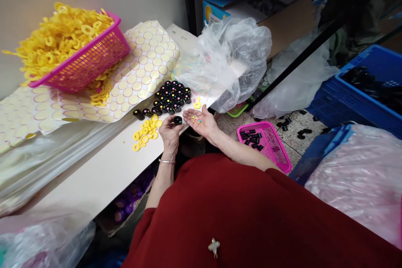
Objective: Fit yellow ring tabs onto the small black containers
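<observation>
My left hand (170, 132) grips a small black cylinder (177, 120) with a hollow top, held just over the table's near edge. Beside it, my right hand (202, 124) lies palm up with fingers stretched out, and several tiny coloured beads (196, 120) rest on the palm. Behind both hands stands a cluster of black cylinders (171, 97), upright, with pink or yellow dots showing on top. To the left of my left hand is a loose pile of yellow rings (146, 132). One more yellow ring (197, 105) lies past my right fingertips.
A pink basket (91, 58) heaped with yellow rings stands on sheets of round stickers (147, 65). Clear plastic bags (238, 54) bulge at the table's far end. On the floor are a pink tray (279, 150) of black pieces and a blue crate (367, 71).
</observation>
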`<state>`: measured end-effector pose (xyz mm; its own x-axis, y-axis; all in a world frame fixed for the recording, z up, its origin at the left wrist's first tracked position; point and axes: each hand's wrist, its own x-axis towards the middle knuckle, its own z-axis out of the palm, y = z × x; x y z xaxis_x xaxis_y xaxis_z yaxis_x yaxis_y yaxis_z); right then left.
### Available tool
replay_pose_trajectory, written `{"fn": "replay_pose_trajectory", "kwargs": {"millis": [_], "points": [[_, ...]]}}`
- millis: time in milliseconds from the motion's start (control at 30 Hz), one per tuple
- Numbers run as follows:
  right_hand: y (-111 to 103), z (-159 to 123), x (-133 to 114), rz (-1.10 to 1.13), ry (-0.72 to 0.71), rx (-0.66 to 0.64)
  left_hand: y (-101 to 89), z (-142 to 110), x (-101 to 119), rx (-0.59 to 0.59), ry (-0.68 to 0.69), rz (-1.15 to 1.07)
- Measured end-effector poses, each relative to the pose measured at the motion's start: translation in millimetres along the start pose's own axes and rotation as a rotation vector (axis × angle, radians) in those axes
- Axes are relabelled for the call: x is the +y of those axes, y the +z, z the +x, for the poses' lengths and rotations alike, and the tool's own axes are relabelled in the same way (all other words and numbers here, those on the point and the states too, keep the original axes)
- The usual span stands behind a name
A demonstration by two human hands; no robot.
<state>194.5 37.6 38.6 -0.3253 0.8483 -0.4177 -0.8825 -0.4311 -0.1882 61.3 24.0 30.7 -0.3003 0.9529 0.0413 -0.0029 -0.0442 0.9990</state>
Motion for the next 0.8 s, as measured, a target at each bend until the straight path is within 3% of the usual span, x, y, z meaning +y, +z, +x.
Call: {"fn": "replay_pose_trajectory", "kwargs": {"millis": [167, 367, 467, 633, 800], "points": [[1.3, -3.7, -6.3, 0.002, -0.048, -0.006, 2.4, 16.8, -19.9, -0.117, 0.06, 0.242], [-1.1, -9.2, -11.5, -0.029, -0.032, -0.015, 3.6, 9.5, -7.1, -0.083, 0.563, 0.606], [-1.7, -12.1, -11.8, -0.057, -0.021, -0.048, 12.7, -2.1, 7.8, -0.189, 0.758, 0.726], [0.5, -15.0, -8.6, -0.119, 0.002, -0.089, 27.8, -6.9, 14.2, -0.352, 0.769, 0.889], [-2.1, -14.3, -6.2, -0.112, 0.028, -0.064, 30.4, -5.5, 9.5, -0.401, 0.746, 0.896]]}}
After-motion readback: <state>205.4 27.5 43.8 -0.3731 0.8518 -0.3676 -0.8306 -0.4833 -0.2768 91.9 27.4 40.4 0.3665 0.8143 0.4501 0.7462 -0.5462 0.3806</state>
